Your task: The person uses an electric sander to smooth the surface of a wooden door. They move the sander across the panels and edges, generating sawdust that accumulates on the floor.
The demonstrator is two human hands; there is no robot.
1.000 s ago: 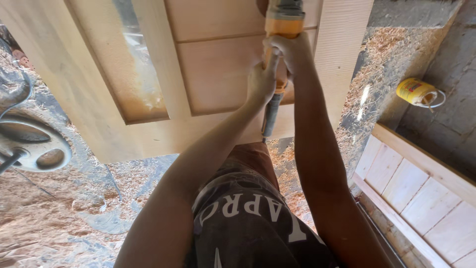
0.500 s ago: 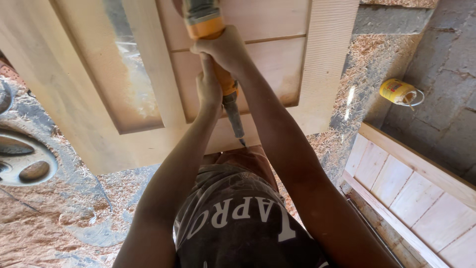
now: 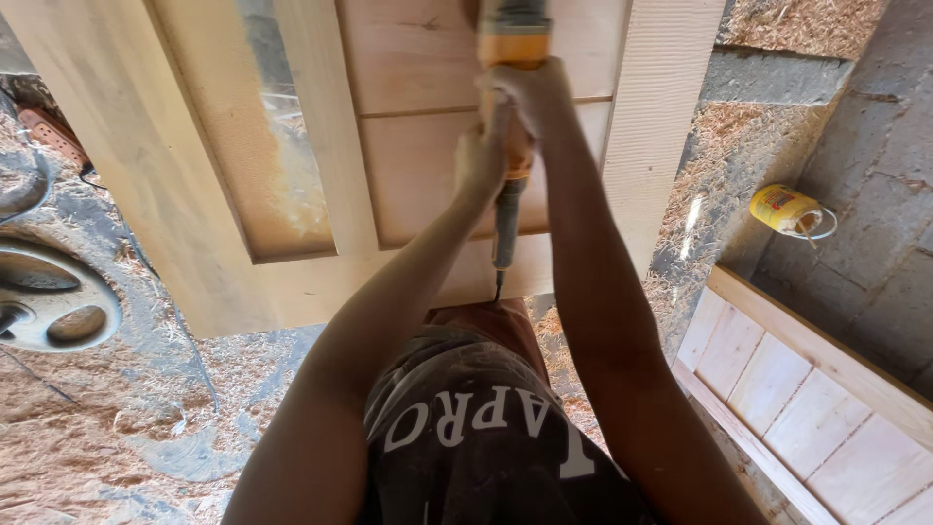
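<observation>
**Power drill held at the near edge of a wooden door: slip and split risk**

Both hands grip one yellow power drill [image 3: 509, 117]: the right hand [image 3: 530, 92] is clenched round its body, the left hand [image 3: 478, 160] is clasped lower, beside the chuck. The bit tip sits at the near edge of the panelled door [image 3: 408, 156], directly above the person's lap. In my judgement a skid off that edge sends the bit toward the legs; drilling so close to the edge may split the rail. Sawdust on the floor [image 3: 78, 437] worsens footing.
</observation>
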